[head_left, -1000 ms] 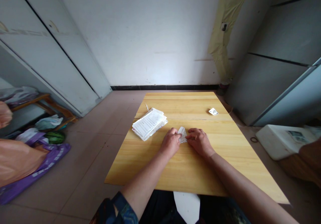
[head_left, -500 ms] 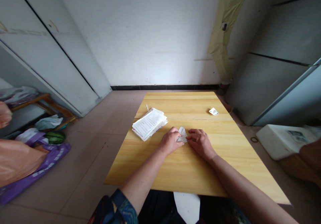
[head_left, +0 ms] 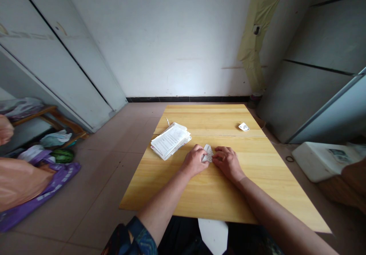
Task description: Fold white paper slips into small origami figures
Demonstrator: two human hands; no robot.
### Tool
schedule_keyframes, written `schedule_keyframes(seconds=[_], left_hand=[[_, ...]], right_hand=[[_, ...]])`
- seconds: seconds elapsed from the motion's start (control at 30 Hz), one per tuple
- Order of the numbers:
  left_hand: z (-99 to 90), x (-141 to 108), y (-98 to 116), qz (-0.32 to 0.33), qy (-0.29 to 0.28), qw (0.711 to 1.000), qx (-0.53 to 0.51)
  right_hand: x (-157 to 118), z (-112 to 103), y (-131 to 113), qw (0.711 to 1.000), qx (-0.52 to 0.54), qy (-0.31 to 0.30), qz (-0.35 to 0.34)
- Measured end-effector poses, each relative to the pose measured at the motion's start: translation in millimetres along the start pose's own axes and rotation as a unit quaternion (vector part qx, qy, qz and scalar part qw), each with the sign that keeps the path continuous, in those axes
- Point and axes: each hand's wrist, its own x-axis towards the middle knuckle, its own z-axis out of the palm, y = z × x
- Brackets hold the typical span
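Observation:
A small folded piece of printed paper (head_left: 207, 153) lies on the wooden table (head_left: 211, 194) between my two hands. My left hand (head_left: 196, 160) grips its left side, fingers curled and thumb on the near edge. From the right, the bent fingers of my right hand (head_left: 228, 162) pinch the paper's right edge. Left of my hands rests a loose stack of printed sheets (head_left: 170, 140). Toward the far right of the table sits a small folded white paper piece (head_left: 244, 127).
A wall with a dark skirting (head_left: 188, 99) stands behind the table. Purple bag (head_left: 57, 178) and watermelon (head_left: 63, 156) are on the floor at left. On the right are a grey cabinet (head_left: 303, 95) and a white box (head_left: 323, 159).
The paper between my hands has tilted slightly, and its right edge and my right fingertips have shifted a little to the left. Otherwise the hands hold nearly the same pose.

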Motion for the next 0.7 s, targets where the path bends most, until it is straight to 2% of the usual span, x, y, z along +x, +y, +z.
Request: schedule_keyframes(seconds=[0.13,0.33,0.4,0.57,0.7], left_hand=[[0.0,6.3,-0.2,-0.042,-0.001,0.999,-0.016],[0.3,18.8,2.9,-0.123,-0.021,0.992,0.026],[-1.0,23.5,4.4,-0.148,-0.039,0.988,0.026],[-8.6,35.1,13.0,-0.224,-0.131,0.964,0.061],[-11.7,40.1,20.8,-0.252,-0.142,0.952,0.099]], right_hand=[[-0.2,1.0,-1.6,1.000,-0.015,0.004,-0.002],[-0.6,0.7,-0.5,1.000,-0.013,0.002,-0.007],[-0.8,0.9,-0.3,1.000,-0.011,0.003,-0.008],[-1.2,0.9,-0.8,1.000,-0.008,0.007,-0.013],[-1.0,1.1,-0.5,1.000,-0.005,0.010,-0.007]])
